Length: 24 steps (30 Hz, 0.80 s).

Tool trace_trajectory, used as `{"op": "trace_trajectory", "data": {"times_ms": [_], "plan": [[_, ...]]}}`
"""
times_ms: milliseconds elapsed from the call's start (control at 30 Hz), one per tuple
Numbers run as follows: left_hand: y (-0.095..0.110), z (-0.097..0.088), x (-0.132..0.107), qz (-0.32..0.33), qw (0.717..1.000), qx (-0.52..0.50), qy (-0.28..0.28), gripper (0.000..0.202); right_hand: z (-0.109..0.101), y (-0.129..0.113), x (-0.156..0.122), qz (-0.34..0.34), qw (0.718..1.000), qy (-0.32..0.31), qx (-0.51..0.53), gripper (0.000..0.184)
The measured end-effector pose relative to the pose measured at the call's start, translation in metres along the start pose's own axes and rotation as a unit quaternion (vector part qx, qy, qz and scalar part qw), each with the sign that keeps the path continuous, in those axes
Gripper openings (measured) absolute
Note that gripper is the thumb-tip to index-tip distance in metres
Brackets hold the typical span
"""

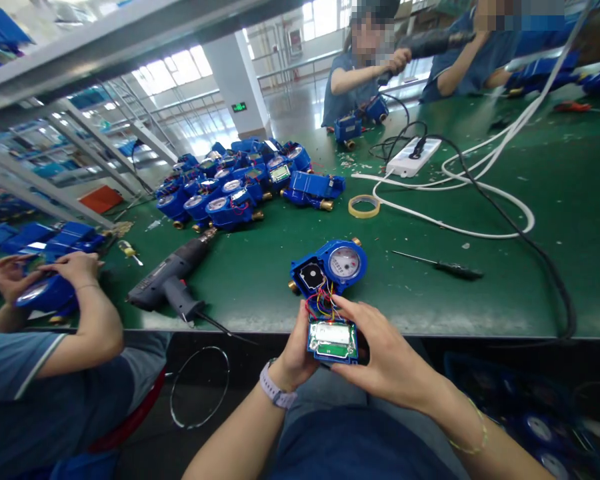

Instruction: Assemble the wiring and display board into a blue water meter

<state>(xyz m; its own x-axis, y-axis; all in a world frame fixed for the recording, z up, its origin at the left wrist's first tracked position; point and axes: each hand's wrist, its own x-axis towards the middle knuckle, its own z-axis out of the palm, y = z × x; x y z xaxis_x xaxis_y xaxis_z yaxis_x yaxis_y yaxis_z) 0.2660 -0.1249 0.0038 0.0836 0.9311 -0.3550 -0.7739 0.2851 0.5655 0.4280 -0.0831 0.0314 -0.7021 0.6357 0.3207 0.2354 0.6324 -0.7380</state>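
My left hand and right hand clasp the display board; wires above the grip need slack.

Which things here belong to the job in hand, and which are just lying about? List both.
In hand: left hand and right hand, both holding the circuit module; coloured wires tying it to the open blue meter.

Lying about: black screwdriver, tape roll, power driver, power strip, pile of blue meters.

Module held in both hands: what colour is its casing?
Blue casing on the module; head view shows it best.
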Motion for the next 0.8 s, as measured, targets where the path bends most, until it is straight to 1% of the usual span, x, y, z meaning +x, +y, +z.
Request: {"op": "trace_trajectory", "data": {"times_ms": [33,100,133,167,200,233,267,300,333,367,433,467,533,633,700,800], "plan": [[-0.002,0.001,0.003,-0.007,1.0,-0.007,-0.017,0.066,-0.002,-0.002,-0.002,-0.014,1.0,-0.012,-0.018,0.094],[-0.002,0.001,0.007,-0.048,0.996,-0.01,-0.071,0.077,-0.011,-0.002,-0.005,-0.04,0.997,-0.045,-0.047,0.096],[0.0,0.0,0.008,-0.069,0.992,-0.008,-0.103,0.084,-0.02,0.001,-0.005,-0.045,0.996,-0.053,-0.053,0.092],[0.001,0.0,0.009,-0.086,0.987,-0.006,-0.133,0.09,-0.03,0.007,-0.005,-0.039,0.996,-0.048,-0.064,0.085],[0.003,-0.001,0.009,-0.096,0.983,-0.008,-0.158,0.095,-0.043,0.016,-0.005,-0.021,0.996,-0.026,-0.077,0.074],[0.004,-0.002,0.009,-0.1,0.98,-0.013,-0.174,0.099,-0.057,0.028,-0.003,0.007,0.992,0.034,-0.125,0.061],[0.005,-0.003,0.009,-0.101,0.978,-0.018,-0.182,0.102,-0.071,0.042,-0.002,0.059,0.97,0.097,-0.215,0.052],[0.005,-0.004,0.008,-0.101,0.978,-0.023,-0.182,0.103,-0.085,0.058,0.0,0.102,0.951,0.139,-0.257,0.049],[0.004,-0.005,0.007,-0.1,0.979,-0.026,-0.178,0.104,-0.098,0.075,0.002,0.135,0.938,0.15,-0.281,0.052],[0.003,-0.006,0.006,-0.099,0.98,-0.028,-0.173,0.105,-0.108,0.091,0.003,0.167,0.928,0.138,-0.304,0.054],[0.0,-0.009,0.004,-0.097,0.981,-0.026,-0.167,0.104,-0.12,0.116,0.004,0.224,0.908,0.103,-0.337,0.05],[-0.002,-0.01,0.003,-0.095,0.981,-0.025,-0.169,0.103,-0.122,0.125,0.004,0.244,0.901,0.081,-0.35,0.045],[-0.004,-0.012,0.001,-0.091,0.979,-0.023,-0.179,0.099,-0.122,0.135,0.002,0.273,0.887,0.046,-0.37,0.034],[-0.006,-0.014,-0.003,-0.081,0.979,-0.012,-0.188,0.092,-0.118,0.137,0.002,0.296,0.877,0.034,-0.378,0.023],[-0.006,-0.015,-0.007,-0.062,0.982,0.005,-0.179,0.089,-0.116,0.133,0.002,0.309,0.881,0.049,-0.356,0.023],[-0.005,-0.019,-0.013,-0.019,0.987,0.04,-0.153,0.089,-0.111,0.115,-0.004,0.31,0.904,0.087,-0.282,0.028]]}}
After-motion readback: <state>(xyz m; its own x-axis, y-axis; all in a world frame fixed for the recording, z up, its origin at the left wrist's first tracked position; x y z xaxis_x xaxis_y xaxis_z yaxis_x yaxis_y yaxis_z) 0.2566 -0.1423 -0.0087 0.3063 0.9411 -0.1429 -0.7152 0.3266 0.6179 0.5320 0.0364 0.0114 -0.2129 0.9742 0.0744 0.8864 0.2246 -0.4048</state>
